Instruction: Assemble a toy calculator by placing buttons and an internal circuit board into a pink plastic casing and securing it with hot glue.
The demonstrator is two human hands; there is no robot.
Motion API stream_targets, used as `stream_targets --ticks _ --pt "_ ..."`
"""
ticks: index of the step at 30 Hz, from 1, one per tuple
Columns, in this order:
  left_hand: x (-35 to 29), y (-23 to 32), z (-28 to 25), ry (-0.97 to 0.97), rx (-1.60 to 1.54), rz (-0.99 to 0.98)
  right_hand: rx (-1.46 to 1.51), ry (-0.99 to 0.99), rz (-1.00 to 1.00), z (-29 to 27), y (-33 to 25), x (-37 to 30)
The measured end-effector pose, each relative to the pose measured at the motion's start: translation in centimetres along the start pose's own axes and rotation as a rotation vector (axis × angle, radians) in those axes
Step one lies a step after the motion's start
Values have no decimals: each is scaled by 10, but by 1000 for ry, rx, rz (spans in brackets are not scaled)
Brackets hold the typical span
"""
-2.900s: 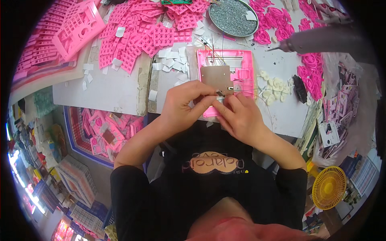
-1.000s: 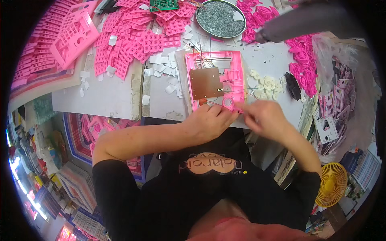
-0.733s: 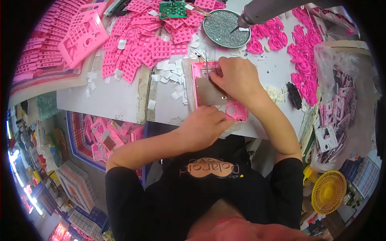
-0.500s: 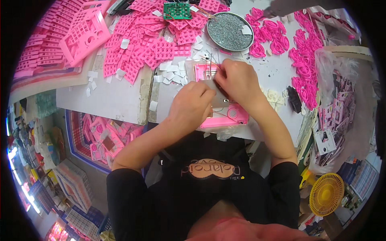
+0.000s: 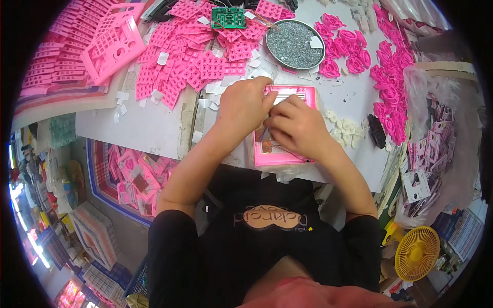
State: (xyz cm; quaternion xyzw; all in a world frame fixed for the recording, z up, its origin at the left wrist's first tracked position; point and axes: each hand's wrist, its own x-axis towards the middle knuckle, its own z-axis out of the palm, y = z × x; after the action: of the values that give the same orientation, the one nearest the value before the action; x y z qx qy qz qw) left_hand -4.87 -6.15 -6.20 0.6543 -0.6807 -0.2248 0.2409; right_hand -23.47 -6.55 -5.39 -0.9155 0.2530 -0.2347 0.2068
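Observation:
A pink plastic casing lies on the work table near its front edge, under my hands. Silvery rods or strips show at its far end, and thin wires run inside it. My left hand is over the casing's left side with its fingertips pinched together; what they hold is hidden. My right hand reaches over the middle of the casing, fingers curled together close to the left fingertips. Dark thin wires pass by the right fingertips, but I cannot make out what is gripped.
A round tray of small metal screws stands beyond the casing. Pink keypad pieces and a green circuit board are piled at far left. Pink ring-shaped parts lie to the right, with a black part and white pieces nearer.
The grey plate that lay across the casing no longer shows there. My left hand has moved up and right, and my right hand has come nearer to me, over the casing.

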Motion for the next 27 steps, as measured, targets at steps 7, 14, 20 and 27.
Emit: stream_targets --ticks 7,14,20,27 --pt "-4 10 6 131 119 153 57 97 26 -33 9 -1" --pt "-6 11 6 135 -115 203 -136 194 97 -29 25 13" --pt "-1 -1 0 -6 -457 13 -355 165 147 -31 9 7" --pt "-8 6 6 215 -281 161 -441 -178 252 -27 -6 7"
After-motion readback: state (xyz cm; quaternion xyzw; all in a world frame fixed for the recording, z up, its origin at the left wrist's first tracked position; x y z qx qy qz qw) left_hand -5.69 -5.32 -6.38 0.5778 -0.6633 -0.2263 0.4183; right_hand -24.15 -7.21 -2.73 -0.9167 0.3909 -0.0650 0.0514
